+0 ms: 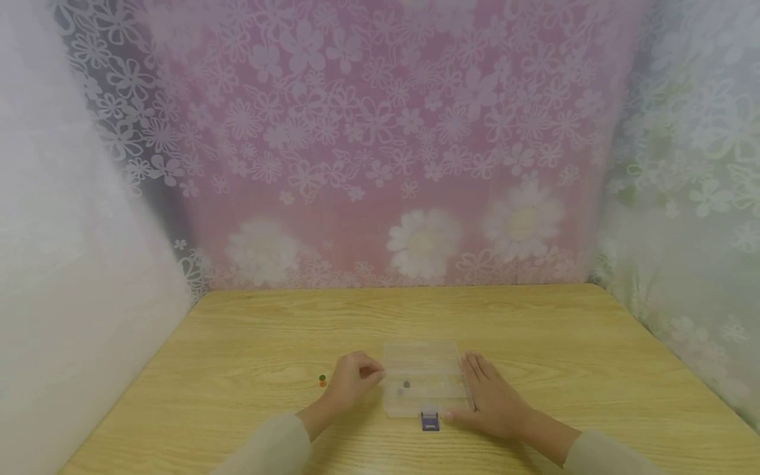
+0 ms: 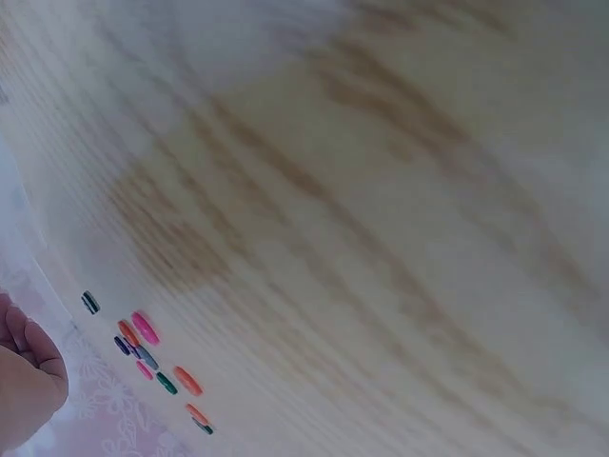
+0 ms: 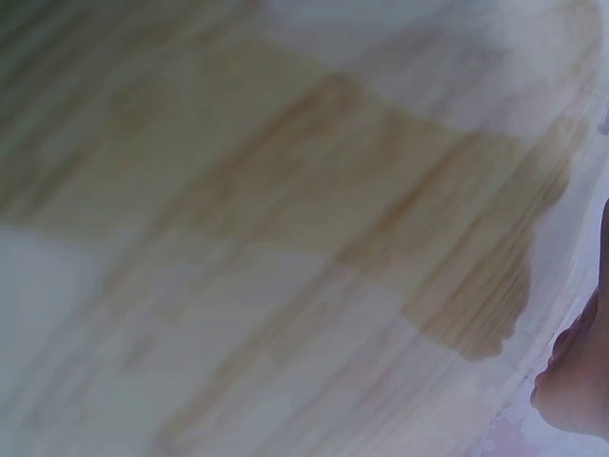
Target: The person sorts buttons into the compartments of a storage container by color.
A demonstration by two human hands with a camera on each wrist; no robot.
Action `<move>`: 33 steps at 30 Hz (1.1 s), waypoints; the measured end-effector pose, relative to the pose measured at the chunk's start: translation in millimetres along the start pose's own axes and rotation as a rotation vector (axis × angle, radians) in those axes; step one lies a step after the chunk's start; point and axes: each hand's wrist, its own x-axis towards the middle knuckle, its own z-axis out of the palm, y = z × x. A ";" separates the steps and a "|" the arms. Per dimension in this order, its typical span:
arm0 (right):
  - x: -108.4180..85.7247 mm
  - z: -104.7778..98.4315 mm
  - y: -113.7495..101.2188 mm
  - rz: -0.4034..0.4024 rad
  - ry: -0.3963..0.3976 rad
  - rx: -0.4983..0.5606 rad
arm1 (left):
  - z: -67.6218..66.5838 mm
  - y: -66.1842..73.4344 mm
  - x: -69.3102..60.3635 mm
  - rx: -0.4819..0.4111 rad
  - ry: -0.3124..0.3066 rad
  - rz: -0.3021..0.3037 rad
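A clear plastic box (image 1: 427,396) lies on the table with its lid (image 1: 420,356) raised on the far side and a purple latch (image 1: 430,421) at its front. Inside are a couple of small dark pieces (image 1: 406,384). My left hand (image 1: 351,379) is at the box's left side, thumb and forefinger pinching its edge near the hinge. My right hand (image 1: 497,404) lies along the right side with fingers straight, thumb by the front corner. In the left wrist view the left hand (image 2: 27,376) looks curled; the right wrist view catches part of the right hand (image 3: 576,381).
A green and an orange small disc (image 1: 322,380) lie left of the left hand. The left wrist view shows several small coloured discs (image 2: 145,327) on the wood-grain table (image 1: 267,343). Flowered curtains (image 1: 386,145) surround the table at the back and sides.
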 end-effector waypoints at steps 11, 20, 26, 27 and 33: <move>0.3 3.1 1.6 -0.019 0.026 -0.012 | -11.8 -7.4 -8.0 0.016 0.018 -0.030; -0.1 0.7 -0.6 -0.008 0.015 -0.011 | -21.6 -14.5 -13.7 0.007 0.032 -0.064; -0.3 0.7 -0.2 -0.004 0.010 -0.006 | -29.7 -17.5 -19.1 -0.044 0.042 -0.120; -0.3 0.7 -0.1 -0.004 0.011 -0.007 | -30.9 -18.0 -19.7 -0.038 0.047 -0.126; -0.1 2.0 0.9 -0.001 0.019 -0.013 | -35.6 -25.5 -24.3 -0.014 0.048 -0.151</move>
